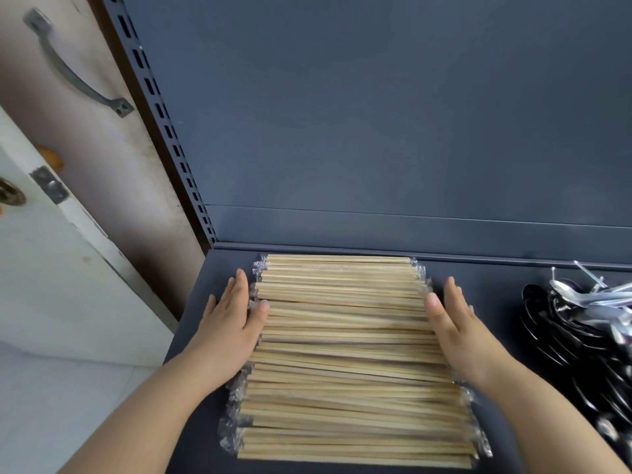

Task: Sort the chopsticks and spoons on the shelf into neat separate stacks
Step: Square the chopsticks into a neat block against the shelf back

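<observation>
Wooden chopsticks [349,354], each pair in a clear wrapper, are lying crosswise in a broad pile on the left part of the shelf [485,278], and straight fingers [239,289] are pressing against its two ends. The left hand [236,323] is lying flat against the left ends with its fingers close together and its thumb resting on top of the pile. The right hand [451,323] is mirroring this at the right ends. Neither hand is curling round anything.

To square the pile well, both palms should probably be pushing inward evenly and low, so the sticks slide rather than ride up. The rows nearest the person, where the ends are jutting out unevenly, likely need the same squeeze next. The wrappers look slippery, so gentle pressure seems wise.

Dark grey metal is forming the shelf, its back panel [376,114] and a slotted post [164,124]. Shiny spoons [588,319] are lying in a heap at the right edge, well apart from the chopsticks. A pale door [51,268] with a metal handle [71,66] is standing at the left.
</observation>
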### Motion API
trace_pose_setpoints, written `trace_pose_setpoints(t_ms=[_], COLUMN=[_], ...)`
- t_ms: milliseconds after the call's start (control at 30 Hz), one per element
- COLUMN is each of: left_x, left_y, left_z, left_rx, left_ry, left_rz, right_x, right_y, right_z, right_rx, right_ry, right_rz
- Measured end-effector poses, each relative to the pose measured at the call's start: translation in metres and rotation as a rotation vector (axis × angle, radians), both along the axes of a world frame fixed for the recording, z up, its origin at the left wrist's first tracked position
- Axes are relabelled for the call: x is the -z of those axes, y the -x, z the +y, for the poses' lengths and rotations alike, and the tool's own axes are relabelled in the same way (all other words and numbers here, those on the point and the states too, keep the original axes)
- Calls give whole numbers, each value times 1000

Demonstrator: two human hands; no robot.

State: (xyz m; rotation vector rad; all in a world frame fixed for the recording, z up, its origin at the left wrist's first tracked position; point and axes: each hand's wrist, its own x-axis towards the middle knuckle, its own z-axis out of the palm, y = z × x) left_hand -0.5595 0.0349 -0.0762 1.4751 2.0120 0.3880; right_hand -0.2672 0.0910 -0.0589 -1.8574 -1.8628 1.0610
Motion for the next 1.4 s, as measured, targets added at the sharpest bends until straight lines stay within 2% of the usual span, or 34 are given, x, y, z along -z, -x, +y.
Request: trace_pose_setpoints(t_ms=[100, 200, 267, 400, 500, 667, 800, 933, 1067, 1267, 1333, 1400], left_x=[-10, -20, -24, -22, -15, -11, -12, -15, -17, -11, -7, -3], left_y=[3, -8, -17, -17, -16, -17, -19, -13, -19, -22, -20, -20], left_z=[-11, -20, -25, -28, -29, -27, -23, -18, -15, -16, -14, -13], left_rx=[-142, -106, -91, -135, -91, -147, -174, -232, -162, -157, -134, -115], left_ry=[-120, -93, -96, -169, -176, -171, -157, -167, -110, -139, -152, -157], left_rz=[-61, -181, -192, -149, -168, -217, -275, -255, -350, -251, -210, -175], right_x=[-4, -7, -4, -8, -12, -3, -4, -9, -5, 4, 3, 4], right_y=[-8, 0, 3, 1, 2, -3, -3, -5, 12, 9, 8, 5], right_z=[-9, -22, -26, -24, -25, -18, -17, -17, -27, -23, -22, -21], right_rx=[92, 138, 184, 234, 255, 372, 319, 316, 226, 279, 226, 73], right_ry=[-50, -44, -42, -103, -49, 47, 59, -42, 16, -28, -3, -62], right_rz=[-63, 86, 154, 140, 206, 404, 393, 335, 426, 457, 420, 288])
